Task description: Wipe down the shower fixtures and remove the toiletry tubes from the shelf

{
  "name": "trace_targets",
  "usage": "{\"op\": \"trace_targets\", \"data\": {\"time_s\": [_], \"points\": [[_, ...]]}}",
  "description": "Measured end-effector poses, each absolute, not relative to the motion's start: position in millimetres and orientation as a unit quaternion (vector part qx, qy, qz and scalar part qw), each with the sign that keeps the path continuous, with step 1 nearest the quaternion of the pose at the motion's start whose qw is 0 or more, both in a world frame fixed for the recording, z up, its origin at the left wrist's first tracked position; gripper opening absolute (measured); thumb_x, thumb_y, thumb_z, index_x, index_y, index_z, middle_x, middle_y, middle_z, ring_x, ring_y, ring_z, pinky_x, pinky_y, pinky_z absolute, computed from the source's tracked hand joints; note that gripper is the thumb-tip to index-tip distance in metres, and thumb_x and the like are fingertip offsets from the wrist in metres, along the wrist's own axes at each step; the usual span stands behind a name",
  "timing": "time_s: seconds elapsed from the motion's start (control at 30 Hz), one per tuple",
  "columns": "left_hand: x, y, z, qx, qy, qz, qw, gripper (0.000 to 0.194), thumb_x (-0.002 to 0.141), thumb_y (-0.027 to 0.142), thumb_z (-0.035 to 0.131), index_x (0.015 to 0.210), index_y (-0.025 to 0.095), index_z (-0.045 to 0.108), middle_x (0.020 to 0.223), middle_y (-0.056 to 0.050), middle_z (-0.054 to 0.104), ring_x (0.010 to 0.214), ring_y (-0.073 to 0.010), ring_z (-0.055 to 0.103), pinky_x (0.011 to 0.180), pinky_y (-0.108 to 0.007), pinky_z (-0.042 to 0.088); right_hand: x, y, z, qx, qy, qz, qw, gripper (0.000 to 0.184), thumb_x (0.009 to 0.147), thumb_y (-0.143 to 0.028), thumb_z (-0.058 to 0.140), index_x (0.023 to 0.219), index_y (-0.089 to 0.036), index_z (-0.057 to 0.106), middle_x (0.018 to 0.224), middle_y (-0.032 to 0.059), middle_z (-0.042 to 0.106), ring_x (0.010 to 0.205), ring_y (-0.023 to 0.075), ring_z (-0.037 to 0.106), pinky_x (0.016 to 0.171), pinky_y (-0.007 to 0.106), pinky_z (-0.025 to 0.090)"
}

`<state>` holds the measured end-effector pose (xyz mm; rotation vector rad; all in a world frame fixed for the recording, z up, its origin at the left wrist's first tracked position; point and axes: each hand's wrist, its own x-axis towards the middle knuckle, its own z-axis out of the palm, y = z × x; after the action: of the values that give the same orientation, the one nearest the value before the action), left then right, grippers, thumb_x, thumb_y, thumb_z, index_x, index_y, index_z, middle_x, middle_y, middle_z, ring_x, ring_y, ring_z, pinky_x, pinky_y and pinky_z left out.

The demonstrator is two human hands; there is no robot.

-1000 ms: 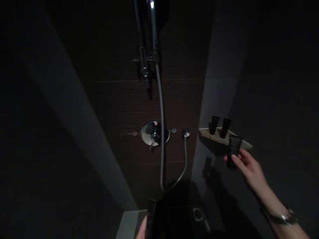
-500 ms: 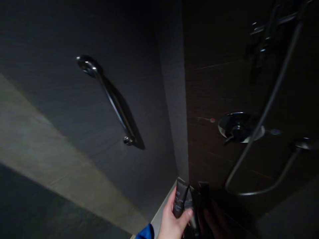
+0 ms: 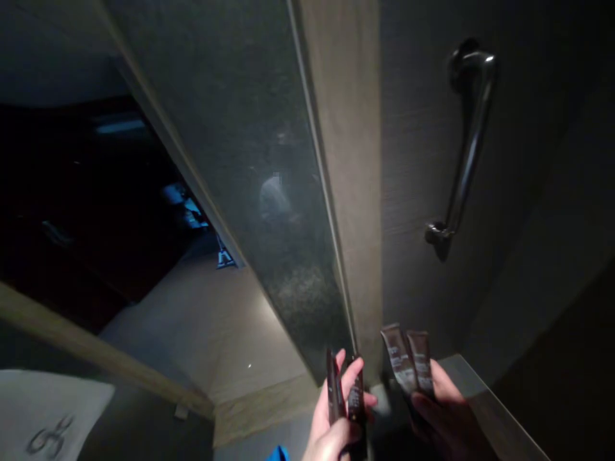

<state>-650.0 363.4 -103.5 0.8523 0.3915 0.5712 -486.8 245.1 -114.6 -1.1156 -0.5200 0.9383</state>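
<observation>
- My left hand (image 3: 331,426) is closed around two dark tubes (image 3: 344,394) — held upright, low in view
- My right hand (image 3: 444,419) grips another pair of brown tubes (image 3: 408,362), fanned side by side
- A glass panel (image 3: 269,192) stands just ahead — a metal grab bar (image 3: 464,153) is on the wall to the right

Left hand (image 3: 336,426) and right hand (image 3: 444,419) each grip two dark tubes (image 3: 407,362) beside a glass panel (image 3: 269,192).

We have turned left: the shower fittings are out of view, and the grab bar (image 3: 465,147) now sits upper right. Our right hand (image 3: 444,419) has left the shelf and holds two tubes (image 3: 408,362) beside our left hand (image 3: 336,419).
</observation>
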Motion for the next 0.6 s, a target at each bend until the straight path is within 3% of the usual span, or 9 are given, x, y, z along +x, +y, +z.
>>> {"op": "trace_targets", "data": {"time_s": [0.13,0.23,0.33,0.47,0.6], "points": [[-751,414,-100,0.43,0.236,0.403,0.773,0.094,0.062,0.007,0.071,0.139,0.056,0.046,0.162,0.008,0.031,0.11,-0.0312,0.067,0.091,-0.04,0.053,-583,319,-112,-0.482,-0.246,0.451,0.71,0.066,0.068,-0.061,0.081,0.112,-0.02,0.056,0.068,0.0007,0.06,0.053,0.0107,0.047,0.048,0.021,0.032],[-815,449,-101,0.345,0.27,0.425,0.792,0.087,0.062,0.009,0.078,0.139,0.04,0.053,0.149,-0.005,0.051,0.113,-0.0336,0.067,0.1,-0.045,0.05,-656,372,-119,-0.462,-0.251,0.502,0.686,0.071,0.067,-0.066,0.079,0.113,-0.018,0.055,0.06,-0.0034,0.052,0.045,0.0069,0.037,0.043,0.019,0.026],[-864,481,-109,0.247,0.276,0.417,0.83,0.054,0.065,0.018,0.083,0.117,0.025,0.069,0.114,-0.009,0.073,0.107,-0.0306,0.07,0.102,-0.045,0.05,-705,415,-122,-0.466,-0.282,0.531,0.649,0.073,0.066,-0.069,0.079,0.114,-0.019,0.055,0.062,-0.0034,0.051,0.043,0.0071,0.038,0.041,0.02,0.027],[-907,518,-124,0.16,0.315,0.436,0.828,0.022,0.073,0.021,0.082,0.094,0.022,0.075,0.103,-0.006,0.077,0.101,-0.0247,0.072,0.089,-0.033,0.056,-735,462,-118,-0.458,-0.322,0.567,0.604,0.061,0.076,-0.062,0.076,0.114,-0.02,0.052,0.071,-0.0032,0.052,0.051,0.0077,0.043,0.046,0.02,0.036],[-935,556,-125,0.096,0.318,0.421,0.844,0.017,0.079,0.025,0.078,0.094,0.016,0.077,0.108,-0.01,0.076,0.107,-0.0248,0.07,0.081,-0.027,0.057,-745,507,-110,-0.463,-0.27,0.585,0.609,0.06,0.078,-0.055,0.078,0.118,-0.021,0.049,0.075,-0.0046,0.051,0.049,0.0035,0.04,0.048,0.017,0.036]]}}
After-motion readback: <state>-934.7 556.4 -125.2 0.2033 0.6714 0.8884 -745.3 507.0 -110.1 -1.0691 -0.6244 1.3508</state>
